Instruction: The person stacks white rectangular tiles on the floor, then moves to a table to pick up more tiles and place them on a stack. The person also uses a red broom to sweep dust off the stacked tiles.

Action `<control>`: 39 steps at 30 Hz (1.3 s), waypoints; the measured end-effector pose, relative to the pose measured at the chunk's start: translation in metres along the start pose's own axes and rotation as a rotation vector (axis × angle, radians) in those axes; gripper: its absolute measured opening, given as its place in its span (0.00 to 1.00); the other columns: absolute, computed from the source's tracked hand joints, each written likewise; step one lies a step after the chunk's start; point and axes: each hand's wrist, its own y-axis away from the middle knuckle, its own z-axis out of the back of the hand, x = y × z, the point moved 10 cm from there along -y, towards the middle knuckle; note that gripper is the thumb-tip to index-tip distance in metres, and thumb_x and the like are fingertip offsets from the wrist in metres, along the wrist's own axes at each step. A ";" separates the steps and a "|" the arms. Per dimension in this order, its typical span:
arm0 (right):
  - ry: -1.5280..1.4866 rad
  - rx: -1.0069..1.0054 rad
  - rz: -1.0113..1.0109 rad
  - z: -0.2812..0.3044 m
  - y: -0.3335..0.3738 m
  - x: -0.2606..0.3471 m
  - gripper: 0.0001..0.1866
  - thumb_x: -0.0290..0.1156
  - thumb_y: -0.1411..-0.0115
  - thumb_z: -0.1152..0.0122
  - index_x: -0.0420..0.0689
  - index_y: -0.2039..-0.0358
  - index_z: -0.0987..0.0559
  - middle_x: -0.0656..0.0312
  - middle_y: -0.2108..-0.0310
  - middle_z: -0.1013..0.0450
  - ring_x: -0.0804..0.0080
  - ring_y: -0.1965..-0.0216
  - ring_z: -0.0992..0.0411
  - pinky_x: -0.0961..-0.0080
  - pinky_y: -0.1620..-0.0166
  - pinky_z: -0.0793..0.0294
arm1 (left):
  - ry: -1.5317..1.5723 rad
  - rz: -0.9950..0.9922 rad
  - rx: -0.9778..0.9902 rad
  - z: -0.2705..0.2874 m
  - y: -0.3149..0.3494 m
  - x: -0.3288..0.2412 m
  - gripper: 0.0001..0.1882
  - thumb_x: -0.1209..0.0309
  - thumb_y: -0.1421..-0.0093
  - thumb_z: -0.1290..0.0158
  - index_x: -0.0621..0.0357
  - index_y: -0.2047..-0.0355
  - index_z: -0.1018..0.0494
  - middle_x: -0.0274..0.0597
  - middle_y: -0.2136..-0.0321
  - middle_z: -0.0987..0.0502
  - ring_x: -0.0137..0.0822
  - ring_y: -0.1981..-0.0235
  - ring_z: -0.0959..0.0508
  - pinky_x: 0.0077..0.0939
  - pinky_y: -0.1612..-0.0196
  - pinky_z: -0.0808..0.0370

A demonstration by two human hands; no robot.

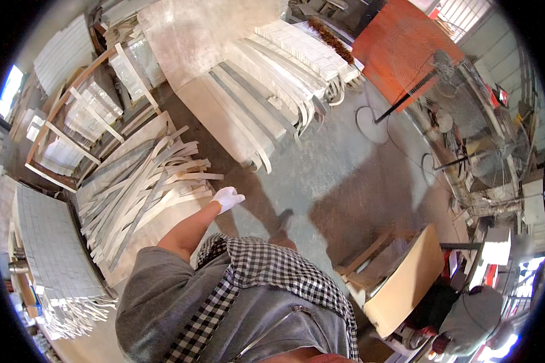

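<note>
A grey floor [369, 151] spreads through the middle of a crowded workshop, seen from above through a round, bending lens. At the bottom is the wearer's torso, in a grey shirt [163, 296] and a black-and-white checked apron [278, 260].

Beyond the floor, a broad pale sheet [203, 109] carries strips laid mostly side by side, some ends drooping over its edge. At upper right stands an orange panel [399, 45]. Left of the wearer, a heap of loose strips [142, 193], white and grey, lies fanned and crossed on another sheet, many ends pointing towards the person. Farther left is a neat pale stack [51, 239] with a fringed end; above the heap, a wooden frame [97, 115].

Smaller are the tan carton [406, 284] at lower right, a stooping co-worker [472, 317] in grey beside it, and two fans [445, 65] on the right.

Smallest is the left hand [226, 199], in a white glove, just beside the heap's near ends. Its fingers look loosely bent; nothing shows in it, though the palm is hidden, so I cannot tell how far it is closed. The right hand is out of view.

The crossed strips would probably snag: best to pinch one lying on top near its end, draw it along its own length, and keep feet clear of trailing ends.
</note>
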 end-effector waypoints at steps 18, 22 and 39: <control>-0.158 -0.209 0.362 0.415 -0.399 0.113 0.21 0.42 0.35 0.51 0.38 0.54 0.22 0.47 0.57 0.23 0.58 0.53 0.24 0.66 0.54 0.25 | 0.328 0.373 -0.109 -0.015 -0.223 -0.048 0.30 0.46 0.46 0.43 0.65 0.62 0.22 0.58 0.62 0.20 0.52 0.57 0.21 0.39 0.52 0.26; -0.031 -0.159 0.572 0.448 -0.470 0.201 0.24 0.41 0.35 0.50 0.38 0.46 0.24 0.51 0.49 0.24 0.60 0.50 0.25 0.68 0.49 0.26 | 0.347 0.468 -0.078 -0.024 -0.280 -0.028 0.33 0.45 0.46 0.43 0.67 0.58 0.22 0.60 0.58 0.20 0.54 0.55 0.21 0.38 0.50 0.26; -0.026 0.191 0.543 0.555 -0.721 0.320 0.16 0.42 0.36 0.50 0.44 0.60 0.23 0.53 0.62 0.23 0.61 0.66 0.26 0.65 0.67 0.28 | 0.635 0.559 -0.125 0.125 -0.528 -0.198 0.24 0.52 0.42 0.42 0.64 0.60 0.22 0.52 0.63 0.19 0.43 0.60 0.19 0.36 0.55 0.25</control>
